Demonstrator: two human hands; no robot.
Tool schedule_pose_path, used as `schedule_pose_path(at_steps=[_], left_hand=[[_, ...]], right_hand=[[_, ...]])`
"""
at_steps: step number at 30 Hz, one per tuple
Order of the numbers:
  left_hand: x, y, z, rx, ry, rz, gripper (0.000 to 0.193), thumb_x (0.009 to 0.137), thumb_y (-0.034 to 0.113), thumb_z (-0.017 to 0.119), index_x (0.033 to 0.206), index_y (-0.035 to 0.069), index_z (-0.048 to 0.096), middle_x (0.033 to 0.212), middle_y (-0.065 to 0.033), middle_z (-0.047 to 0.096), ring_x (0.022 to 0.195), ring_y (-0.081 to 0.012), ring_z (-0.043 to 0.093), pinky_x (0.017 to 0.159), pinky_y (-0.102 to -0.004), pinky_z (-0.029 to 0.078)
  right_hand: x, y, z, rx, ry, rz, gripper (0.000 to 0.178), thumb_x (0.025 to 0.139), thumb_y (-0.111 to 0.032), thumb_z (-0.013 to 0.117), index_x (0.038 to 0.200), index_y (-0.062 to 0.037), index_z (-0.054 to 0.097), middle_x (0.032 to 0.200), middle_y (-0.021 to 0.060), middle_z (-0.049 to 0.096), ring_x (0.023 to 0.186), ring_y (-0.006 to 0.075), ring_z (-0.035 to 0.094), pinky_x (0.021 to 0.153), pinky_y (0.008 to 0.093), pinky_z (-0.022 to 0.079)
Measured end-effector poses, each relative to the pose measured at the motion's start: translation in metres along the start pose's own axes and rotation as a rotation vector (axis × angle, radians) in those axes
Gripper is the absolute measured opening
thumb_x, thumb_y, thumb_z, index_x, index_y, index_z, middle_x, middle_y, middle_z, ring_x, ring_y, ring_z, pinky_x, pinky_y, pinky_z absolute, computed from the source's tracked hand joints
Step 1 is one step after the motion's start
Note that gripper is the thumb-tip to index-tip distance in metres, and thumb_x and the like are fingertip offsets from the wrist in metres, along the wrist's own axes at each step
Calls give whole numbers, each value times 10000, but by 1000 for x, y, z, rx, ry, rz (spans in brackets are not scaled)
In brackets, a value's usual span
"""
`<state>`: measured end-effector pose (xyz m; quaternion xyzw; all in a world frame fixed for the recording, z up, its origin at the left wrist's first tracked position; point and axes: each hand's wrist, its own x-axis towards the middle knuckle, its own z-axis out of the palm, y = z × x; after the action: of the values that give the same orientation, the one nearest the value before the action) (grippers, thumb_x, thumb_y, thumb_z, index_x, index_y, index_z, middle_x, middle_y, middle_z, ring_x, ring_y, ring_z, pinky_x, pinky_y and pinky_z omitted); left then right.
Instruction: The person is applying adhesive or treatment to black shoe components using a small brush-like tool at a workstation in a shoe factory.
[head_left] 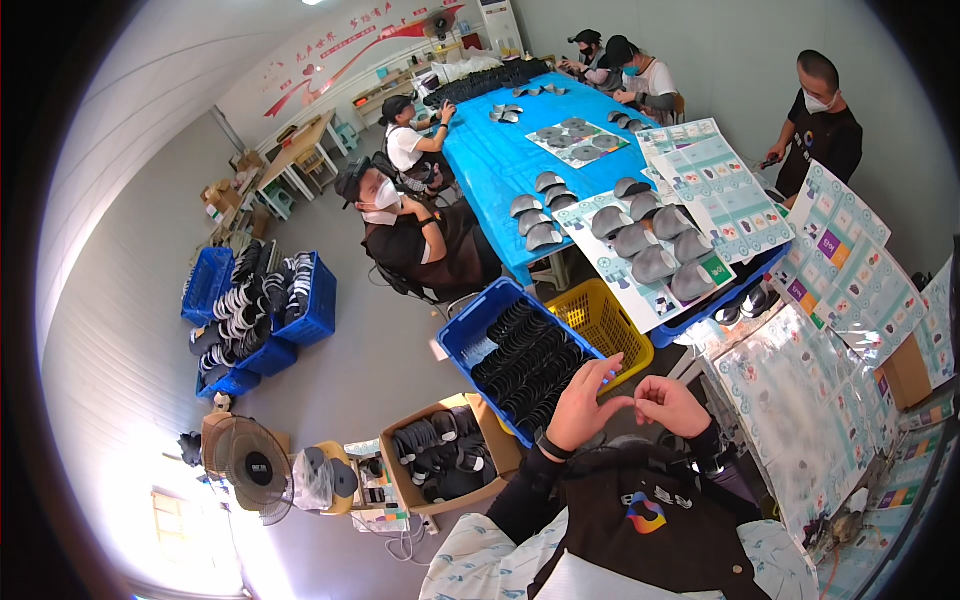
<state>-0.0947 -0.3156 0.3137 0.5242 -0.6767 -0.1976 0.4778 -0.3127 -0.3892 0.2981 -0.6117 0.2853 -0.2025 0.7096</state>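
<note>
My left hand [586, 405] is raised in front of my apron, its fingers stretched out and apart. Close beside it, my right hand [672, 406] has thumb and fingertips pinched together, right at the tip of the left thumb. Whatever lies in that pinch, if anything, is too small to make out. Just beyond the left hand, rows of black curved pieces [527, 362] fill a blue plastic crate [462, 322]. Farther off, grey curved, shell-like pieces [652, 264] sit on a printed sheet [580, 222].
A yellow basket [632, 362] stands beside the crate. A cardboard box [400, 478] of dark pieces is at the left, near a fan [255, 465]. Printed sheets [800, 400] cover the right side. Several people sit around a blue-covered table [490, 165]; one person [822, 130] stands at the right.
</note>
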Motion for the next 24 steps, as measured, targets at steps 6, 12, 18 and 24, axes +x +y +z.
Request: schedule_pose_path(at_steps=[6,12,18,24], left_hand=[[0,2,-1,1,-2,10,733,794,129,889,1453,70,573,1227,-115,659,1072,-278,686,912,-366,585],[-4,-2,1,67,0,-1,726,773,144,910,1422,57,594,1218,-134,659,1063,-297,687,894,-376,585],[-9,-19,14,69,-4,-39,596,836,62,851,1382,23,614,1224,-142,673,1003,-275,683,887,-361,569],[-5,-11,-14,-517,-210,3,41,821,1,672,816,33,696,889,-67,713,965,-248,687,1117,-489,426]], right_hand=[[0,6,0,10,-16,3,72,975,-41,648,1026,-4,612,834,33,670,758,103,655,711,250,529],[5,19,-1,-56,13,43,70,971,-69,643,1000,-14,612,823,26,666,724,100,645,665,256,525],[23,53,-33,-139,49,-12,149,1007,-163,612,967,-21,632,755,38,686,639,97,617,602,257,497],[40,94,-105,188,525,96,237,1001,-220,606,876,-27,666,706,52,682,596,119,643,540,252,481]])
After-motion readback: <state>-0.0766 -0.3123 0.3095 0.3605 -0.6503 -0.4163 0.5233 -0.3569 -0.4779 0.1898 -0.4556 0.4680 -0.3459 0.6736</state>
